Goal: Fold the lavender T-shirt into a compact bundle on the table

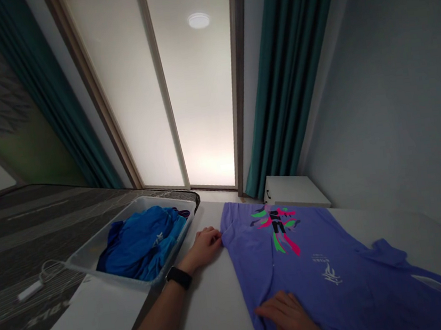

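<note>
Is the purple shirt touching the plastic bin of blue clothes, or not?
Apart: the head view shows a strip of white tabletop between the purple shirt and the plastic bin.

The bottom edge is cutting off the right hand point(290, 321) near its wrist, the left forearm point(155, 323) and part of the purple shirt point(303, 280). Fine pale lettering point(320, 257) above the shirt's white logo point(331, 274) is proving too small to read. Heaped blue clothes point(145, 241) are hiding most of the plastic bin's point(108, 279) floor. The surface point(212, 297) is blocking the white cabinet's point(294, 191) lower part. Both teal curtains point(301, 69) are running past the top edge.
</note>
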Action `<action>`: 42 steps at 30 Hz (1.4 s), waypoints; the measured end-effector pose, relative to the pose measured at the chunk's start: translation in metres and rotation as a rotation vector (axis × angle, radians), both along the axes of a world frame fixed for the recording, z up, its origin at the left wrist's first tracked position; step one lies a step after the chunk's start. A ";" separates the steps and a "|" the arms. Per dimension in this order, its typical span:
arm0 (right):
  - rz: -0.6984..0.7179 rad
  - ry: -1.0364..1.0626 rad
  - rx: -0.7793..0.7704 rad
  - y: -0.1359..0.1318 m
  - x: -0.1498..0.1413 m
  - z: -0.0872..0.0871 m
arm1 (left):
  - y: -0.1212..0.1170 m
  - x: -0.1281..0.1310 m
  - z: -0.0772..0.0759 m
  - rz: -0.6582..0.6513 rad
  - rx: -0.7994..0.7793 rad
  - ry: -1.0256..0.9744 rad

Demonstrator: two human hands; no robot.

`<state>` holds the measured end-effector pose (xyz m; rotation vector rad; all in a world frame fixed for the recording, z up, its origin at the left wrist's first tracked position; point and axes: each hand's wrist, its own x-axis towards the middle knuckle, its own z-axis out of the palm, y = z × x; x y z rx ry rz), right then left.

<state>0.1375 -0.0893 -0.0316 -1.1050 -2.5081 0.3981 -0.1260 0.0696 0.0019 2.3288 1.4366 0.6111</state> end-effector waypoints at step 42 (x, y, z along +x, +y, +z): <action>-0.695 -0.093 0.027 0.134 0.015 0.032 | 0.001 0.008 -0.004 0.041 0.011 0.068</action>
